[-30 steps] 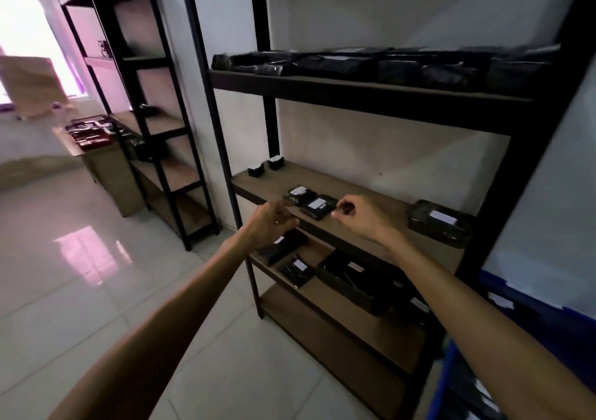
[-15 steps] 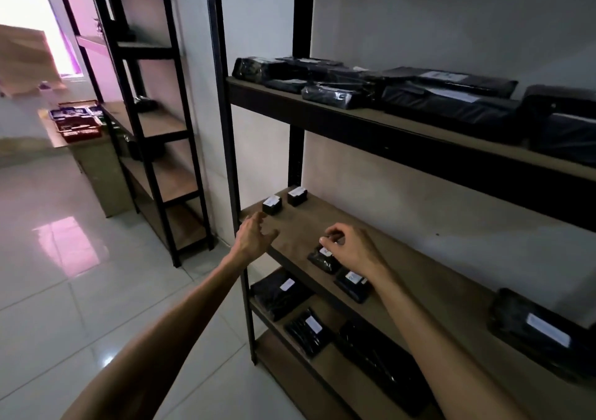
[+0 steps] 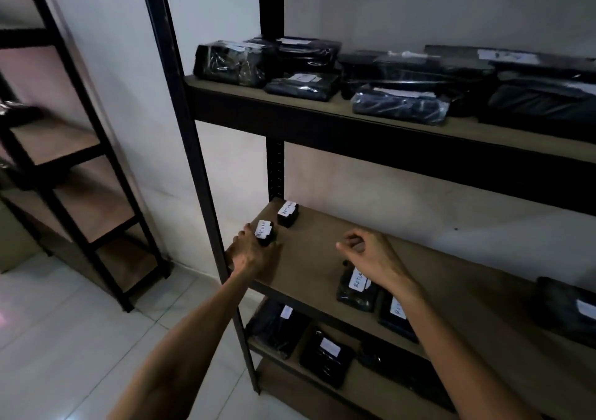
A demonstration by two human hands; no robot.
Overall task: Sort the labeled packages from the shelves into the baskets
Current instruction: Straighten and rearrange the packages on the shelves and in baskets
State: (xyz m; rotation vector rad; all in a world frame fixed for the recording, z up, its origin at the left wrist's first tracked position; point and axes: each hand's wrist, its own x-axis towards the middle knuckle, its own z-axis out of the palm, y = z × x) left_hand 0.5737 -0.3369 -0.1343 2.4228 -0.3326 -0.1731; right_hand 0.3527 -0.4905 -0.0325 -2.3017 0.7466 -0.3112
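My left hand [image 3: 254, 253] grips a small black box with a white label [image 3: 265, 233] at the left front of the middle shelf [image 3: 451, 287], thumb on its left side and fingers on its right. A second small labeled box [image 3: 287, 214] stands just behind it. My right hand [image 3: 367, 253] hovers over the shelf with its fingers curled and holds nothing. Below its wrist lie two flat black labeled packages [image 3: 354, 290] [image 3: 396, 318], partly hidden by my forearm. No basket is in view.
Several black wrapped packages [image 3: 300, 84] fill the upper shelf. More labeled packages [image 3: 325, 355] lie on the lower shelf, and one [image 3: 564, 310] at the middle shelf's right end. A second black rack [image 3: 80, 161] stands to the left on the white tiled floor [image 3: 64, 339].
I have moved closer and the view has swung right. My left hand has gone from the shelf's front edge onto the small labeled box. My right hand has lifted off the flat packages.
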